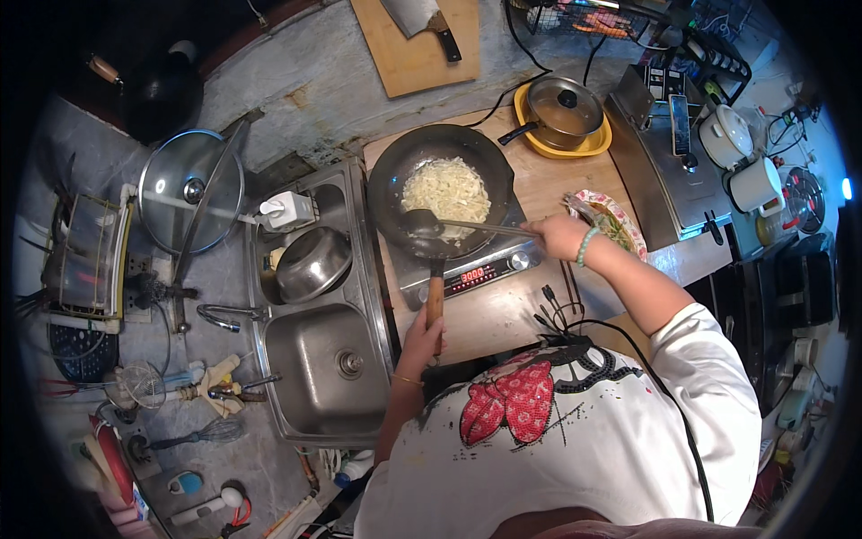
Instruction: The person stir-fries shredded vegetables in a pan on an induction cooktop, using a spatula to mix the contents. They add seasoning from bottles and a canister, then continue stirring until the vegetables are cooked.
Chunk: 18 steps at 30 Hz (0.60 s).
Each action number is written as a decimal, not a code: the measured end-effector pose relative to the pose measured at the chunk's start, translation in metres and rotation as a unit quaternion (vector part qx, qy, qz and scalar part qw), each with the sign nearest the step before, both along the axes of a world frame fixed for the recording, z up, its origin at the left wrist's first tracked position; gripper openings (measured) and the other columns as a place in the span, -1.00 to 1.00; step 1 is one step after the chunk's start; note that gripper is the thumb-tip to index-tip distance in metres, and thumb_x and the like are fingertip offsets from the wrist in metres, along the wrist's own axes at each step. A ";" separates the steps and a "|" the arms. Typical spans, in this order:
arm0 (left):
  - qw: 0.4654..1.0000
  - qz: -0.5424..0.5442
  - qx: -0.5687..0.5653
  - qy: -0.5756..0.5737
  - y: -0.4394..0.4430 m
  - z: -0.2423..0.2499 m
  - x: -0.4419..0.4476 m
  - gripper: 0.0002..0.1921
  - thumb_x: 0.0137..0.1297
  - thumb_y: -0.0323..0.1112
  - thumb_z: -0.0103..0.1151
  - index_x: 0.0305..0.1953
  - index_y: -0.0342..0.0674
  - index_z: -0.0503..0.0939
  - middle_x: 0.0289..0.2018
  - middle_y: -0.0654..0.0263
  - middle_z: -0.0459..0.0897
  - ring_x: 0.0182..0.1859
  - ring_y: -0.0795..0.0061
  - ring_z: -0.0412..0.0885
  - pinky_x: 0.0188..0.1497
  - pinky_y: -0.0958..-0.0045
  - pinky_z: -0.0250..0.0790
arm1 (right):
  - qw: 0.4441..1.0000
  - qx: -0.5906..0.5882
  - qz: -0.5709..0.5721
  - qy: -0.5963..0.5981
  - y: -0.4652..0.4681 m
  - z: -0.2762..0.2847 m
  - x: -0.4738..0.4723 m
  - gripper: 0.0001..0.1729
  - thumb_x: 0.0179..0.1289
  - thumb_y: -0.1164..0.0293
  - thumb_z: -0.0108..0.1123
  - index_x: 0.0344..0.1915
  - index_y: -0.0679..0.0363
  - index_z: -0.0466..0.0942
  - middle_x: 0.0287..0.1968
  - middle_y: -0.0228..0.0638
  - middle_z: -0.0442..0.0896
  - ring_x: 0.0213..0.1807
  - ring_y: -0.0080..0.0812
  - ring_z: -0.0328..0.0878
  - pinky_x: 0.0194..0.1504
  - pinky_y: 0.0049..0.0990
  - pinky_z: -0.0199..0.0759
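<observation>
A dark wok [397,162] stands on an induction cooker [465,277] whose red display is lit. Pale shredded food [448,188] lies in the middle of the wok. My left hand [423,337] is closed around the wok's wooden handle [436,296]. With my right hand [559,236] I grip the metal shaft of a ladle [423,224], whose dark bowl rests in the wok at the near edge of the food. Just right of my right hand, a flower-patterned plate [636,237] holds greens and other food, partly hidden by my wrist.
A double steel sink [323,377] with an upturned metal bowl [314,265] adjoins on the left. Behind the wok, a lidded saucepan [564,114] sits in a yellow tray [601,145]. A cleaver [414,17] lies on a cutting board [404,71]. Cables [559,313] lie at the counter's near edge.
</observation>
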<state>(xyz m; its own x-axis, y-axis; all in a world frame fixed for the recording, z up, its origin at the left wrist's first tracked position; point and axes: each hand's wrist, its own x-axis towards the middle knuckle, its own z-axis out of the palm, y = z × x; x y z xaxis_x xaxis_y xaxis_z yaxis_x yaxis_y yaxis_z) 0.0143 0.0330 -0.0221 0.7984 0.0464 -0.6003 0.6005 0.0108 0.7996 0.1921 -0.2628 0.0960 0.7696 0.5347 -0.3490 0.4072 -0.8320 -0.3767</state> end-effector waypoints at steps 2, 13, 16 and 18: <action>1.000 -0.011 -0.005 -0.012 0.000 0.001 0.000 -0.45 0.32 -0.29 -0.02 0.32 -0.02 0.15 -0.45 0.37 0.48 -0.60 0.63 0.45 -0.55 0.58 0.41 | 1.000 0.003 0.031 -0.002 -0.009 0.022 0.000 -0.53 0.12 0.42 0.03 0.10 -0.01 0.47 -0.19 -0.03 0.61 -0.17 -0.05 0.55 -0.05 -0.26 0.40; 1.000 -0.021 0.004 -0.023 0.003 -0.002 -0.001 -0.47 0.32 -0.29 -0.02 0.31 -0.05 0.16 -0.41 0.34 0.49 -0.54 0.61 0.48 -0.53 0.55 0.41 | 0.992 -0.043 -0.015 -0.120 -0.036 0.012 -0.010 -0.55 0.09 0.47 0.04 0.03 -0.04 0.52 -0.38 -0.10 0.62 -0.32 -0.09 0.56 -0.22 -0.21 0.43; 0.999 -0.029 -0.002 -0.022 0.003 -0.007 -0.001 -0.47 0.34 -0.27 -0.02 0.31 -0.06 0.14 -0.37 0.33 0.49 -0.51 0.59 0.48 -0.48 0.52 0.43 | 0.975 0.019 -0.042 -0.217 -0.027 -0.009 -0.011 -0.58 0.12 0.43 0.04 0.03 -0.05 0.52 -0.40 -0.11 0.59 -0.36 -0.08 0.54 -0.25 -0.21 0.43; 1.000 -0.020 -0.007 -0.003 0.004 -0.009 -0.001 -0.44 0.33 -0.28 0.00 0.32 -0.07 0.12 -0.36 0.32 0.50 -0.49 0.59 0.48 -0.47 0.52 0.43 | 0.975 -0.005 -0.071 -0.211 -0.016 -0.031 -0.014 -0.55 0.14 0.45 0.00 0.07 -0.05 0.47 -0.40 -0.09 0.56 -0.32 -0.08 0.54 -0.24 -0.22 0.43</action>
